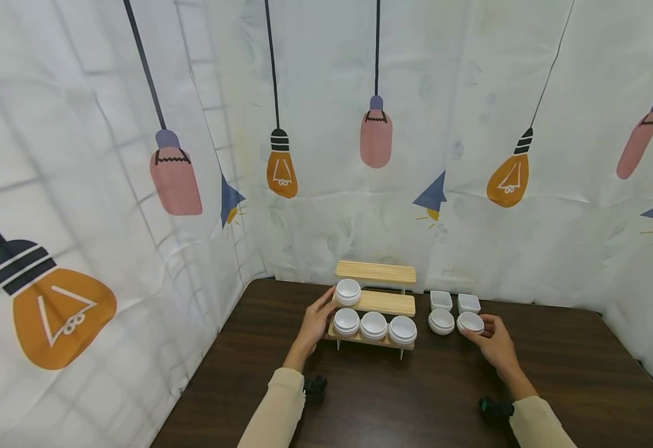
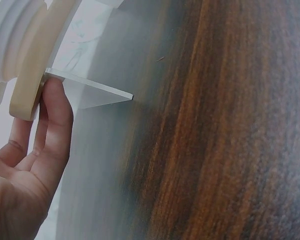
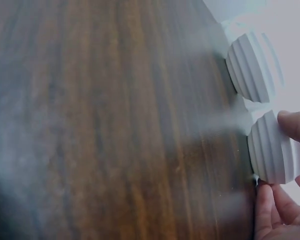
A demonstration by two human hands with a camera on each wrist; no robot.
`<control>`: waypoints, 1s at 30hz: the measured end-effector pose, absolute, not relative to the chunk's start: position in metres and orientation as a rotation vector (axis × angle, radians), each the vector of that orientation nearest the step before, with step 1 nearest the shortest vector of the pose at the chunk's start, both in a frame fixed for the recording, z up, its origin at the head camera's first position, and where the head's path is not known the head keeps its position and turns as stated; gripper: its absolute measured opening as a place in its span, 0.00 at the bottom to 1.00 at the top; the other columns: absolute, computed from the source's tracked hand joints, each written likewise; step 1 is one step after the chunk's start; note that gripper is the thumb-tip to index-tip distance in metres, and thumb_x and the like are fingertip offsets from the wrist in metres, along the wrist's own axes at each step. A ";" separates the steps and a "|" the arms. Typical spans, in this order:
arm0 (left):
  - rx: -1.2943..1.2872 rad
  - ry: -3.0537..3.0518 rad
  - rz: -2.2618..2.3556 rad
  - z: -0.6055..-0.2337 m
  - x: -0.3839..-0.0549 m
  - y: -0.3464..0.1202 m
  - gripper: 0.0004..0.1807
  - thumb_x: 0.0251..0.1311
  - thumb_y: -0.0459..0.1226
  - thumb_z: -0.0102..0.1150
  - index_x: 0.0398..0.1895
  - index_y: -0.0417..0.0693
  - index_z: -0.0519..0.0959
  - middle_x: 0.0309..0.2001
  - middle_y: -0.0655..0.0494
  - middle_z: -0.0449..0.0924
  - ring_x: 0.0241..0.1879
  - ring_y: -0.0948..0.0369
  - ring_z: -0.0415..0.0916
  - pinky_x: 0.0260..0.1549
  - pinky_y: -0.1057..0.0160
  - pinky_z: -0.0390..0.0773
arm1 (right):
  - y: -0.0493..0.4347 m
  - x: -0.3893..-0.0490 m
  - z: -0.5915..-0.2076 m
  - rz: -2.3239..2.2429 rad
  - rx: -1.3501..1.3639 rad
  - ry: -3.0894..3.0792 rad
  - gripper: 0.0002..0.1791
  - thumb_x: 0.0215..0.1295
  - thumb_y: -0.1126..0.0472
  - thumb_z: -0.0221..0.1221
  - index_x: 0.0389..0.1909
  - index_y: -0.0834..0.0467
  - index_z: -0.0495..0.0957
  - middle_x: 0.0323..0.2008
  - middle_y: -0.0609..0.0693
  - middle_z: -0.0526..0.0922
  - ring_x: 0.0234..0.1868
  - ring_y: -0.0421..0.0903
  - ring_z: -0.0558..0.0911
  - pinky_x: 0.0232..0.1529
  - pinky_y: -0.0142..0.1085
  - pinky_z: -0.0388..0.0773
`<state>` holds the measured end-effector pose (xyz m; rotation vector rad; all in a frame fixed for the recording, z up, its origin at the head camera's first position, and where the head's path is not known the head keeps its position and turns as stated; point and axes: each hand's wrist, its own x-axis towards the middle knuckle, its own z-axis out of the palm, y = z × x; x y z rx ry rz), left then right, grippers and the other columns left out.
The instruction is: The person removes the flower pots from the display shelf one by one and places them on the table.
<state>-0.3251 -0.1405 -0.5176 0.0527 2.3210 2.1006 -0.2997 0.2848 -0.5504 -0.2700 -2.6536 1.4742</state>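
Note:
A tiered wooden display stand [image 1: 386, 302] with clear supports stands on the table. At its left end my left hand [image 1: 313, 318] grips the edge of a wooden board [image 2: 24, 95], fingertips against the underside by a clear leg [image 2: 97, 85]. One ribbed white bowl [image 1: 348, 292] sits at the left of the middle tier, close to that hand. Three similar bowls [image 1: 373, 326] line the lowest tier. Over to the right, my right hand [image 1: 494, 342] pinches a round ribbed white bowl [image 3: 274, 150] between thumb and fingers. Another round bowl [image 1: 441, 322] stands just left of it.
Two square white dishes, a left one [image 1: 441, 300] and a right one [image 1: 469, 303], stand behind the round bowls. The top tier [image 1: 375, 272] rises at the back of the stand. A printed curtain [image 1: 326, 236] hangs behind the dark wooden table [image 1: 432, 398].

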 end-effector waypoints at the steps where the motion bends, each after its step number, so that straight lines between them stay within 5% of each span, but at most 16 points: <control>1: 0.059 2.319 2.106 -0.517 -0.325 -0.141 0.28 0.77 0.49 0.51 0.78 0.61 0.66 0.40 0.53 0.79 0.30 0.61 0.74 0.19 0.63 0.74 | 0.285 -0.300 -0.550 1.472 -0.273 -2.653 0.44 0.67 0.47 0.67 0.72 0.67 0.57 0.65 0.72 0.68 0.65 0.67 0.72 0.57 0.51 0.76; 15: 0.102 2.304 2.074 -0.486 -0.308 -0.142 0.28 0.78 0.40 0.51 0.78 0.49 0.64 0.39 0.51 0.80 0.35 0.56 0.75 0.33 0.55 0.80 | 0.279 -0.289 -0.536 1.552 -0.437 -2.562 0.44 0.71 0.49 0.62 0.74 0.70 0.53 0.66 0.73 0.65 0.64 0.68 0.70 0.58 0.54 0.72; 25: 0.067 2.316 2.117 -0.519 -0.327 -0.142 0.28 0.77 0.46 0.51 0.78 0.59 0.65 0.45 0.48 0.83 0.36 0.61 0.77 0.31 0.61 0.79 | 0.243 -0.273 -0.502 1.486 -0.490 -2.343 0.29 0.70 0.55 0.63 0.66 0.64 0.68 0.60 0.64 0.75 0.49 0.48 0.73 0.36 0.25 0.68; 30: 0.071 2.323 2.110 -0.519 -0.325 -0.141 0.28 0.77 0.49 0.51 0.78 0.63 0.66 0.52 0.43 0.83 0.35 0.61 0.80 0.29 0.60 0.82 | 0.215 -0.268 -0.486 1.550 -0.349 -2.290 0.24 0.71 0.59 0.63 0.63 0.62 0.71 0.58 0.61 0.77 0.46 0.40 0.71 0.39 0.20 0.68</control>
